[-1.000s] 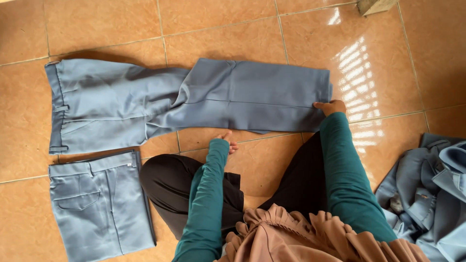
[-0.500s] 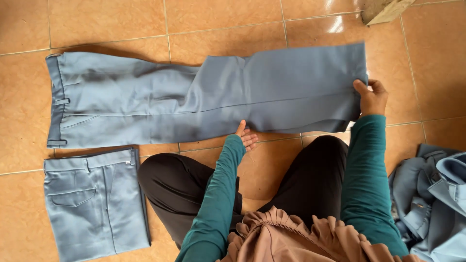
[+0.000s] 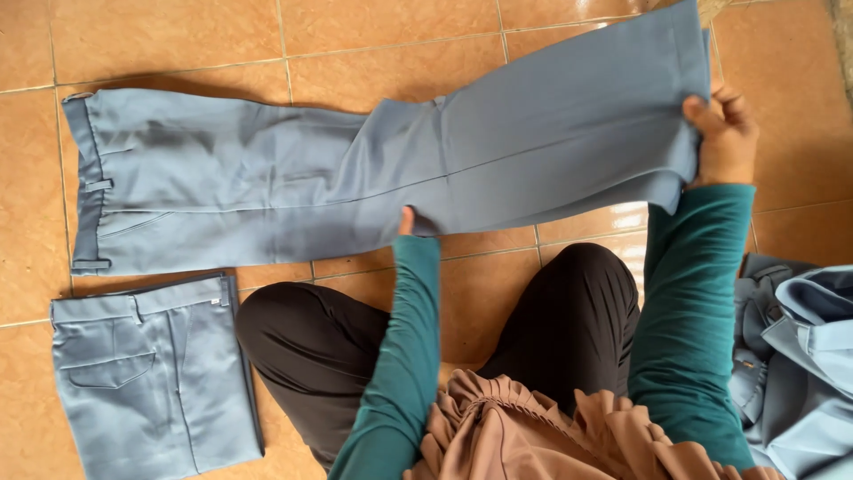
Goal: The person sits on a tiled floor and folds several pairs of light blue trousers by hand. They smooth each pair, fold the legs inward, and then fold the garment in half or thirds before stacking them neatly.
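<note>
A pair of grey-blue trousers (image 3: 267, 182) lies lengthwise on the tiled floor, waistband at the left. My right hand (image 3: 724, 133) grips the leg hems at the right and holds that end lifted off the floor. My left hand (image 3: 407, 220) is mostly hidden under the trousers' near edge at mid-leg; only a thumb and the teal sleeve show. I sit cross-legged in black trousers, with a brown ruffled garment in my lap.
A folded pair of the same grey-blue trousers (image 3: 151, 373) lies at the lower left on the floor. A heap of grey-blue clothing (image 3: 800, 356) sits at the right edge. Orange floor tiles (image 3: 178, 36) surround everything.
My right hand has raised the hem end higher and drawn it nearer. My left hand has slid under the trousers' near edge at mid-leg. The view has closed in.
</note>
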